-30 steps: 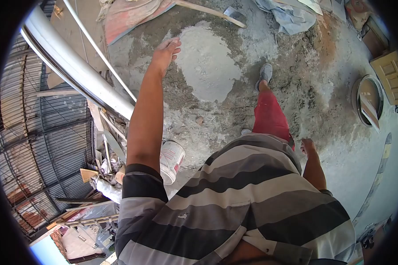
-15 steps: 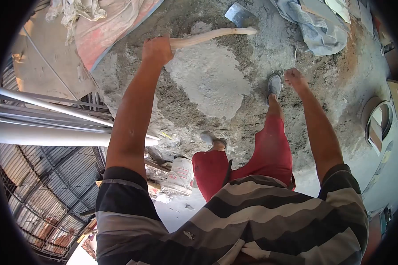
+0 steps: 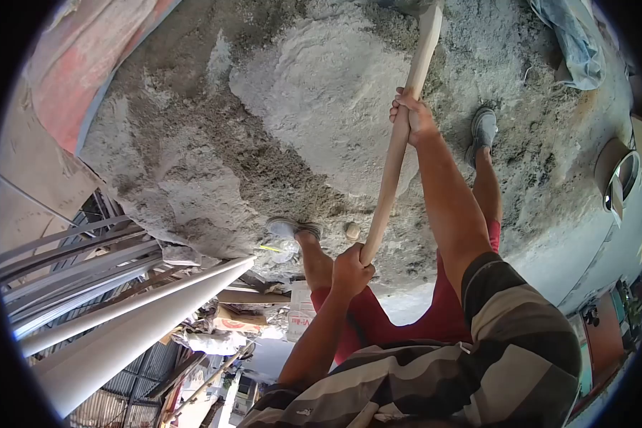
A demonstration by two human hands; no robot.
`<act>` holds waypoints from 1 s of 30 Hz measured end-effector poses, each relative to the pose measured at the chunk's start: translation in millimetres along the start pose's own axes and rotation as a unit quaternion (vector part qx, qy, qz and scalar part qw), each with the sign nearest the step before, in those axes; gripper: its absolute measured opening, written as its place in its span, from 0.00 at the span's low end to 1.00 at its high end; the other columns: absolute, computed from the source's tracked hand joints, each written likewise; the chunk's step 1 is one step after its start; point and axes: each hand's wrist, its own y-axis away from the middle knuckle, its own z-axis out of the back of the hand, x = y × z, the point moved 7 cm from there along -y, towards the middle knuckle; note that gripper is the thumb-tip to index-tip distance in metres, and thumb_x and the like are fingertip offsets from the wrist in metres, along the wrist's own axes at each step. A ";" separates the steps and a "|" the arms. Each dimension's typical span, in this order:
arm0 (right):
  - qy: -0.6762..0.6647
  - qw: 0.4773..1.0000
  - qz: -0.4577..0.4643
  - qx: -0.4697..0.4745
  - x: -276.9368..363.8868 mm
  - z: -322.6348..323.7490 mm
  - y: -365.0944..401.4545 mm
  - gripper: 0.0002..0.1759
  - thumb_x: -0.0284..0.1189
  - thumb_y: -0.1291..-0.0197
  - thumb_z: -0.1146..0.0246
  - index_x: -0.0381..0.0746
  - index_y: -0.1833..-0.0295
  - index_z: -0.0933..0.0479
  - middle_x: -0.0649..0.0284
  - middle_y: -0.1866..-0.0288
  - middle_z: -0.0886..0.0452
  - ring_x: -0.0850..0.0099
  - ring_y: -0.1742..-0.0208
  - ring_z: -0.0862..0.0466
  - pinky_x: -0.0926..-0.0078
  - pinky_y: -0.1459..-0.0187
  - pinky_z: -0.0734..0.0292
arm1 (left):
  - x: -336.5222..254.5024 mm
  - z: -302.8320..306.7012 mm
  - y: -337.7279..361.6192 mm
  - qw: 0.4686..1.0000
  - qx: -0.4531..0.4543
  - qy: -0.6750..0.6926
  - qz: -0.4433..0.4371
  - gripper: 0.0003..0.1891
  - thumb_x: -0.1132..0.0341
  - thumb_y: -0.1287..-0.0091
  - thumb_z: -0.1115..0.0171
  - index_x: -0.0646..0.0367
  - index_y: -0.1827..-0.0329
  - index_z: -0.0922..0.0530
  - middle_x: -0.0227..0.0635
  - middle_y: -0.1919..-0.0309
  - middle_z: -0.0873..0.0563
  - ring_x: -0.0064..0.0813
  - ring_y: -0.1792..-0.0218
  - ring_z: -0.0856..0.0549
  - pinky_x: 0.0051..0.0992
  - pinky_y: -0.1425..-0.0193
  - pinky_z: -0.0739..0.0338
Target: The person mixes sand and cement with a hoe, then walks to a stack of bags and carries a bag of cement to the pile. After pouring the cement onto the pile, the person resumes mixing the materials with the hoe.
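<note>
Both my hands grip the long wooden handle of a hoe [image 3: 390,171], which slants from my lap up to the top edge of the view. My left hand [image 3: 352,272] is wrapped round the near end, above my left thigh. Farther along, my right hand [image 3: 414,118] closes round the handle above a pale, wet-looking cement-like patch [image 3: 321,107]. Only a sliver of the hoe's head shows at the top edge; most of it is cut off. Darker gritty material [image 3: 264,143] surrounds the patch. My feet stand apart on either side of the handle.
Pale pipes [image 3: 150,314] and metal bars [image 3: 78,264] lie at the left. A reddish sheet [image 3: 93,64] is at the upper left, a grey plastic sheet [image 3: 571,43] at the upper right. A round stone-like lump [image 3: 352,230] sits near my left foot. A round container [image 3: 617,171] stands at the right.
My right hand, earlier off the handle, now grips it. My left hand has come down toward my body, and the handle has swung from sideways to pointing away from me. The view has shifted.
</note>
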 end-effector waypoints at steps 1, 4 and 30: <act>0.055 0.998 -0.006 -0.018 2.3 -1.1 19.0 0.25 0.25 0.44 0.36 0.37 0.41 0.34 0.60 0.65 0.25 0.66 0.68 0.20 0.67 0.65 0.22 | 7.7 -25.7 12.4 0.999 -0.012 0.052 0.009 0.15 0.69 0.49 0.36 0.60 0.57 0.21 0.51 0.68 0.15 0.53 0.63 0.15 0.43 0.58 0.21; 0.198 0.977 -0.019 -0.077 10.0 2.0 81.5 0.24 0.24 0.49 0.35 0.36 0.46 0.33 0.61 0.70 0.26 0.67 0.74 0.21 0.67 0.70 0.22 | 23.0 -108.7 45.2 0.989 0.097 0.069 0.087 0.14 0.64 0.45 0.36 0.60 0.57 0.21 0.50 0.67 0.14 0.53 0.62 0.15 0.45 0.56 0.21; 0.266 0.947 0.089 -0.156 42.9 -40.0 136.2 0.22 0.20 0.48 0.39 0.37 0.49 0.41 0.60 0.73 0.30 0.68 0.78 0.22 0.68 0.77 0.23 | 16.5 -34.0 73.5 0.988 0.103 0.113 0.004 0.16 0.60 0.45 0.31 0.57 0.56 0.20 0.47 0.69 0.14 0.49 0.64 0.14 0.41 0.58 0.20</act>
